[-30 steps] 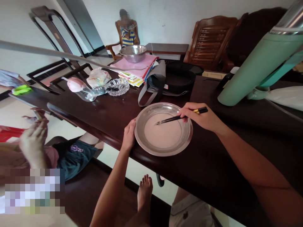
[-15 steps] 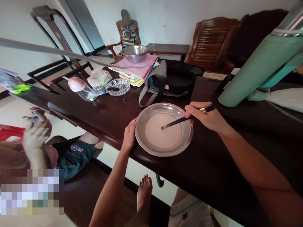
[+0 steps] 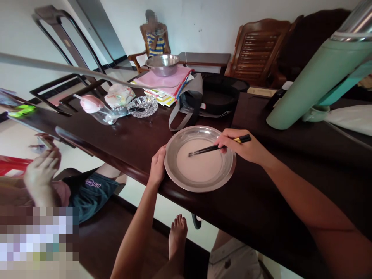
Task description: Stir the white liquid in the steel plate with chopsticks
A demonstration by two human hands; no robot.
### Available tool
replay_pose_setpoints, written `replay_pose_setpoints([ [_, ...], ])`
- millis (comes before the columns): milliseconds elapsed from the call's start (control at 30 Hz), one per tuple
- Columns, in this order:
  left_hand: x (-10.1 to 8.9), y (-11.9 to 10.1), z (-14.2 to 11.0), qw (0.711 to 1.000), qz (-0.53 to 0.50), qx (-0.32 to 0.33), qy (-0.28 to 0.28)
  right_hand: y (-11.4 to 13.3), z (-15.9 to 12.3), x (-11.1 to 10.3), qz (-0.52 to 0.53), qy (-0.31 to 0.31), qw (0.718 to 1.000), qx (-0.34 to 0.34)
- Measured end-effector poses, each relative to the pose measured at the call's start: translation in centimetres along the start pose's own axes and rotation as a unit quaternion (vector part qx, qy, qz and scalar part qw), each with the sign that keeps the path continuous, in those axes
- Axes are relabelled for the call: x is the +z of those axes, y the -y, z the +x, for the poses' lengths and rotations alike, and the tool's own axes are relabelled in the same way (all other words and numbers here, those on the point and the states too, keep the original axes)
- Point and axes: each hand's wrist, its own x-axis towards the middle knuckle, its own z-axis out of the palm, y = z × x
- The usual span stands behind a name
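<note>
The fingers of the left hand (image 3: 157,166) grasp the basin (image 3: 171,164) on the bench (image 3: 122,143); those of the right hand (image 3: 243,149) clasp chopsticks (image 3: 205,149), tips at the liquid (image 3: 200,168) inside. Beyond sit a bag (image 3: 190,99), then a bowl (image 3: 162,69).

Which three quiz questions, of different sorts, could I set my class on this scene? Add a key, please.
1. Which of the wearer's hands holds the black chopsticks?

2. True or false: the left hand is touching the grey bag.

3. Choose one. The body of the tall flask is: (a) red (b) green (c) yellow.

Key:
1. The right hand.
2. False; it is at the rim of the near bowl.
3. b.
</note>
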Motion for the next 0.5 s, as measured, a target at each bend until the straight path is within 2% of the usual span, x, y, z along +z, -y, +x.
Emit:
replay_pose_setpoints([
  [100, 0.03, 0.04, 0.01, 1.000, -0.010, 0.000, 0.006, -0.09, 0.12, -0.30, -0.009, -0.060, 0.998, 0.006],
  [133, 0.04, 0.08, 0.02, 1.000, -0.015, 0.000, 0.010, -0.06, 0.10, -0.40, -0.005, -0.062, 0.998, 0.012],
  [300, -0.03, 0.12, 0.03, 1.000, -0.011, 0.001, 0.008, 0.08, -0.02, -0.16, 0.017, 0.022, 1.000, 0.008],
  [433, -0.08, 0.00, -0.02, 1.000, -0.002, 0.002, 0.005, -0.09, 0.15, -0.14, -0.017, -0.051, 0.999, -0.002],
  [500, -0.07, -0.01, 0.00, 1.000, -0.005, 0.001, 0.007, -0.03, 0.08, -0.17, -0.016, -0.064, 0.998, 0.005],
])
